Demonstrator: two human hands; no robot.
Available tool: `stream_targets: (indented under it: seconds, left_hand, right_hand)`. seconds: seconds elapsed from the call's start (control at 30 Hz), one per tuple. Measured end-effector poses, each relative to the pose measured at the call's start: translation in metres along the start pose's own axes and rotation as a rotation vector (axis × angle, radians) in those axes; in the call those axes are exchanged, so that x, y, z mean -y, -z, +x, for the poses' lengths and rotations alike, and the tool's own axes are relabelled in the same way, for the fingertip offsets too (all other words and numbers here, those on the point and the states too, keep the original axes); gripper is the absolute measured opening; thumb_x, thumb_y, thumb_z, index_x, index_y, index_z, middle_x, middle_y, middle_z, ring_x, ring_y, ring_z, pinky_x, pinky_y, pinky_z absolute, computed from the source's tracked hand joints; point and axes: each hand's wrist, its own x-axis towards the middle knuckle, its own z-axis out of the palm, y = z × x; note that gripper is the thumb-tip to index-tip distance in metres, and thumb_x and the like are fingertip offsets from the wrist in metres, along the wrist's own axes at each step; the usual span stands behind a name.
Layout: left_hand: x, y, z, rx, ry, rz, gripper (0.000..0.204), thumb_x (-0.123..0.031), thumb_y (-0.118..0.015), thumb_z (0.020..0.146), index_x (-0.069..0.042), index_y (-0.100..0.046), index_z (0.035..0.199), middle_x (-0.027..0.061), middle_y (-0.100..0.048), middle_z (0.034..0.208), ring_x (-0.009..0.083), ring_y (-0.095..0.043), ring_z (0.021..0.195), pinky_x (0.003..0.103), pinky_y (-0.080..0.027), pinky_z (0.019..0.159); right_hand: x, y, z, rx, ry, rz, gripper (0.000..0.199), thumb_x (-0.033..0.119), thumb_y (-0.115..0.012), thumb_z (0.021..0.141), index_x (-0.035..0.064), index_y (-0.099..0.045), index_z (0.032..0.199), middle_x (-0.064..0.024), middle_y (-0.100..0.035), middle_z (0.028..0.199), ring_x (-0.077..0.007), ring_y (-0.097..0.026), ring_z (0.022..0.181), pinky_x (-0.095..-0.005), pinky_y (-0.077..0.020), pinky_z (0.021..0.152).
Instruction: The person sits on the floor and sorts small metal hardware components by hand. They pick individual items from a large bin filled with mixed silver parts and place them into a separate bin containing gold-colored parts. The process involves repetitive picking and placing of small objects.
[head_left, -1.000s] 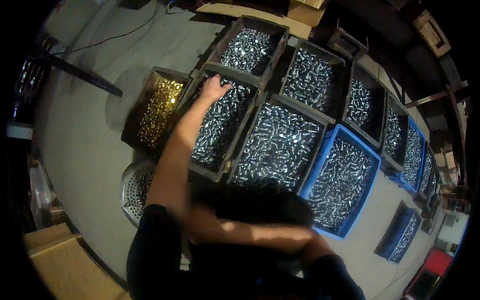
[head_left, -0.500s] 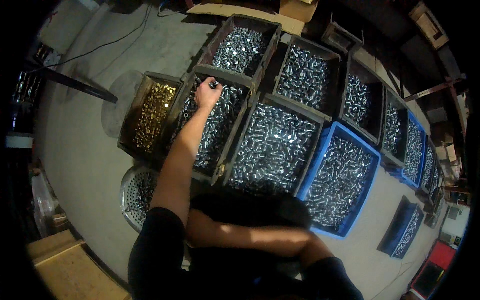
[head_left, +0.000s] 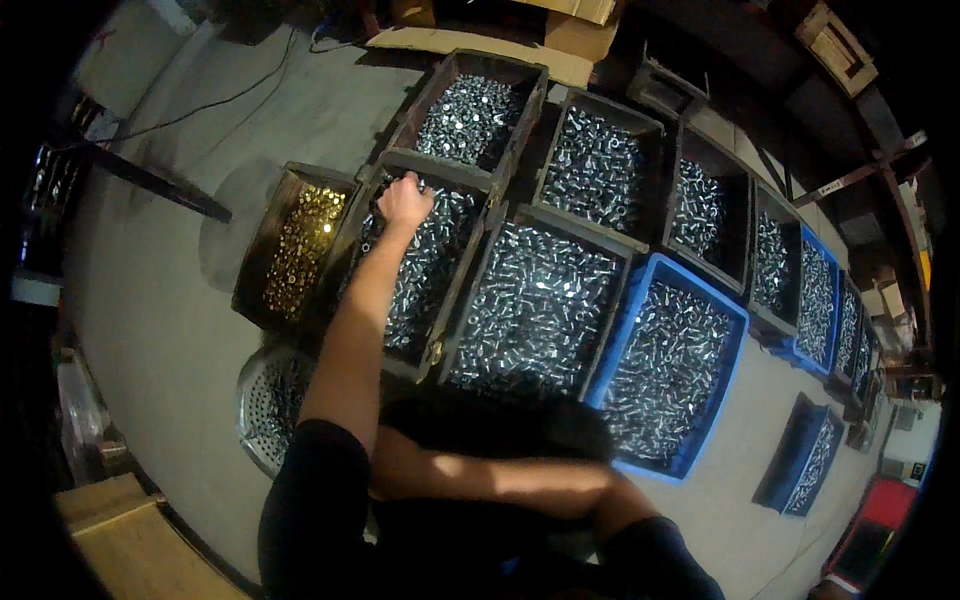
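**Left hand reaching into a dark crate of silver fasteners**

The left hand [head_left: 405, 200] is stretching out along a bare forearm toward 12 o'clock and is resting at the far end of a dark crate [head_left: 372, 200] that is holding silver fasteners [head_left: 425, 275]. Its fingers [head_left: 412, 183] are curling down into the heap near the crate's far rim; whether they are pinching a piece or just pressing on the pile, I cannot tell at this size.

The right forearm [head_left: 500, 480] is lying crosswise at 6 o'clock, close to the body, above a dark sleeve. The right hand itself is hiding behind the left arm, so its fingers are not showing.

Around the crate in hand:
- At 9 o'clock, just beside it, a dark crate of brass-coloured pieces [head_left: 300, 245] is sitting on the floor [head_left: 160, 300].
- At 3 o'clock, touching it, a second crate of silver pieces [head_left: 540, 305] is sitting, and beyond that a blue bin [head_left: 735, 325], also full of silver pieces.
- At 12 o'clock, another dark crate [head_left: 530, 85] of silver pieces is sitting behind it, starting a further row that is running off toward 2 o'clock.
- At 7 o'clock, a round perforated metal pan [head_left: 265, 410] is lying on the floor near the left elbow.
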Motion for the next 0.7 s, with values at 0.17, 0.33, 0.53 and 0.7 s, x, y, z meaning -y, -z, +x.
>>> stream_targets:
  seconds: [0.17, 0.33, 0.53, 0.7]
  left_hand:
    - [0.015, -0.012, 0.005, -0.017, -0.057, -0.175, 0.027, -0.023, -0.067, 0.06, -0.008, -0.062, 0.082, 0.0149, -0.063, 0.081, 0.0318, -0.06, 0.08, 0.041, -0.047, 0.069]
    - [0.043, -0.02, 0.014, 0.036, -0.008, -0.562, 0.025, -0.018, -0.069, 0.056, -0.005, -0.064, 0.077, 0.0122, -0.063, 0.071, 0.0235, -0.059, 0.063, 0.032, -0.046, 0.06]
    - [0.084, 0.069, -0.045, 0.273, 0.115, -0.857, 0.02, -0.009, -0.063, 0.071, 0.003, -0.061, 0.087, 0.0024, -0.06, 0.068, 0.0069, -0.051, 0.056, 0.022, -0.041, 0.051]
    - [0.196, 0.144, -0.165, 0.072, 0.302, -0.783, 0.031, -0.021, -0.067, 0.073, 0.002, -0.061, 0.093, 0.0047, -0.062, 0.079, 0.0115, -0.055, 0.067, 0.024, -0.045, 0.061]
  right_hand:
    - [0.009, 0.021, 0.005, 0.116, -0.127, 0.006, 0.016, 0.016, -0.058, 0.065, 0.0037, -0.06, 0.075, -0.0144, -0.059, 0.08, -0.0288, -0.057, 0.072, -0.0362, -0.0443, 0.063]
    - [0.014, 0.012, 0.005, 0.2, -0.228, -0.05, 0.009, 0.013, -0.059, 0.061, 0.0045, -0.061, 0.064, -0.0123, -0.059, 0.068, -0.0267, -0.059, 0.066, -0.0372, -0.0463, 0.058]
    - [0.01, 0.011, 0.005, 0.263, -0.125, -0.173, 0.008, 0.012, -0.064, 0.052, 0.0091, -0.062, 0.059, -0.0081, -0.058, 0.058, -0.0238, -0.06, 0.057, -0.0344, -0.0455, 0.048]
    - [0.018, 0.026, 0.012, 0.379, -0.089, -0.172, 0.009, 0.014, -0.064, 0.058, 0.0069, -0.062, 0.064, -0.0099, -0.059, 0.063, -0.026, -0.06, 0.061, -0.0371, -0.0479, 0.054]
